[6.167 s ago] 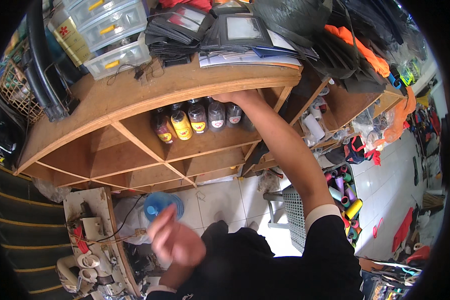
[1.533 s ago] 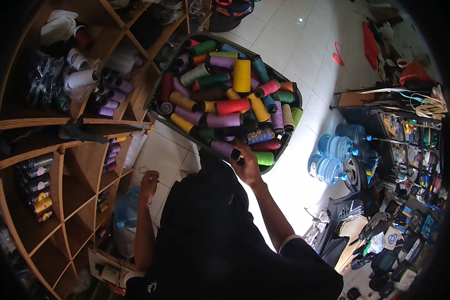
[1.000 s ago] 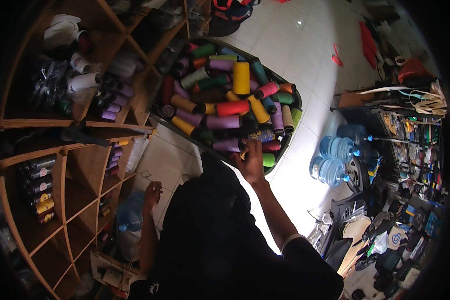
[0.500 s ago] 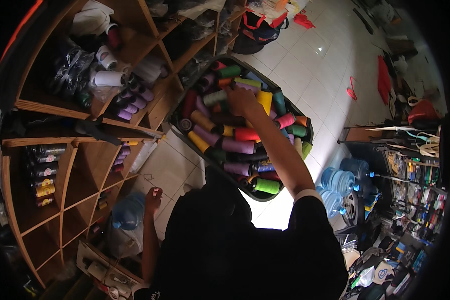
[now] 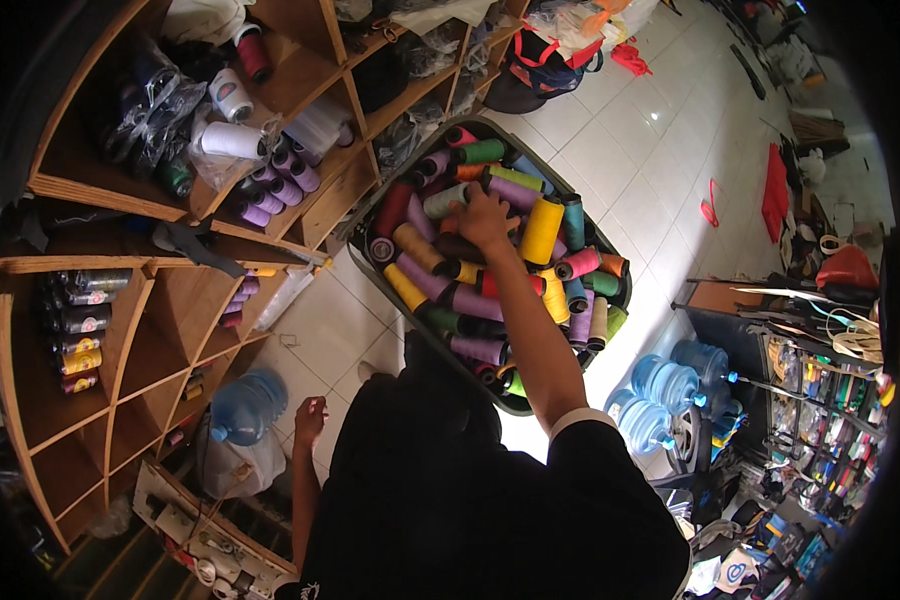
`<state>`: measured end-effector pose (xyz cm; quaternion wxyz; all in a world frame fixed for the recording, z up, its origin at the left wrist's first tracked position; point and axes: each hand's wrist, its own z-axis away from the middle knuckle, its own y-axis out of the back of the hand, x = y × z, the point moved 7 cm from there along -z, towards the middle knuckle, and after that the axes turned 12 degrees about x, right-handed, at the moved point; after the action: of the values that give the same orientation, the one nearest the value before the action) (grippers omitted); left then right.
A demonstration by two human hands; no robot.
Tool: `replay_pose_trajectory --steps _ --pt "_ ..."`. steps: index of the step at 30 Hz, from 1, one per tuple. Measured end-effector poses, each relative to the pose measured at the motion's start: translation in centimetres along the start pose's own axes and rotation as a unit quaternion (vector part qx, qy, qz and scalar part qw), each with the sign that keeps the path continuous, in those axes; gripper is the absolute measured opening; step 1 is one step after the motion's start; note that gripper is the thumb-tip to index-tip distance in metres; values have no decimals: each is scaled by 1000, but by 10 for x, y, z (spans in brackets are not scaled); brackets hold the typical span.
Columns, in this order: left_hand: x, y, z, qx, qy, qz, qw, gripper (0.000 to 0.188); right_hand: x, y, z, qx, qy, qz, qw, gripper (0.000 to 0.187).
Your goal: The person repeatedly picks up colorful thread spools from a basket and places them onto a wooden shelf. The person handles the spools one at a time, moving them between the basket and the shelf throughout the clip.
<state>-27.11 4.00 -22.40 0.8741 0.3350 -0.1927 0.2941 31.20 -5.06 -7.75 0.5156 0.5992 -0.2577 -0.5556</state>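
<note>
A dark bin (image 5: pixel 362 262) in front of me is heaped with cones of thread in many colours. My right hand (image 5: pixel 484 218) reaches over the heap, fingers bent down at the near end of a grey-green thread cone (image 5: pixel 444 201). Part of its fingertips is hidden among the cones. Beside that hand stands a yellow thread cone (image 5: pixel 540 230), with a tan one (image 5: pixel 417 246) lying on the other side. Low on the left hangs my left hand (image 5: pixel 311 421), its fingers loosely curled with gaps between them and nothing visible in it.
Wooden shelving (image 5: pixel 120 400) on the left holds more thread cones and plastic bags. A blue water jug (image 5: pixel 249 405) stands by it; several more jugs (image 5: pixel 667 385) are at the right. Past the bin sits a black bag (image 5: pixel 548 72) with red trim on the tiled floor (image 5: pixel 620 150).
My right hand has shifted left across the heap, onto the end of the grey-green thread cone. The view has moved slightly. My left hand still hangs low at the left.
</note>
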Motion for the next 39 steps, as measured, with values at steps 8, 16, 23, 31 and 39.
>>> replay_pose_trajectory --steps 8,16,23,31,39 --pt "29 10 2 32 -37 29 998 30 -13 15 8 -33 -73 25 996 56" --pt "201 -15 22 79 -327 -36 941 16 -10 17 12 116 -7 -22 993 43" --pt "381 -109 34 213 -524 -197 801 33 -8 18 10 134 49 -140 980 30" --pt "398 -158 15 229 -434 -385 782 51 -14 36 34 165 113 -123 972 45" --pt "401 -141 37 202 -560 -229 770 45 -1 59 42 181 119 -216 952 33"
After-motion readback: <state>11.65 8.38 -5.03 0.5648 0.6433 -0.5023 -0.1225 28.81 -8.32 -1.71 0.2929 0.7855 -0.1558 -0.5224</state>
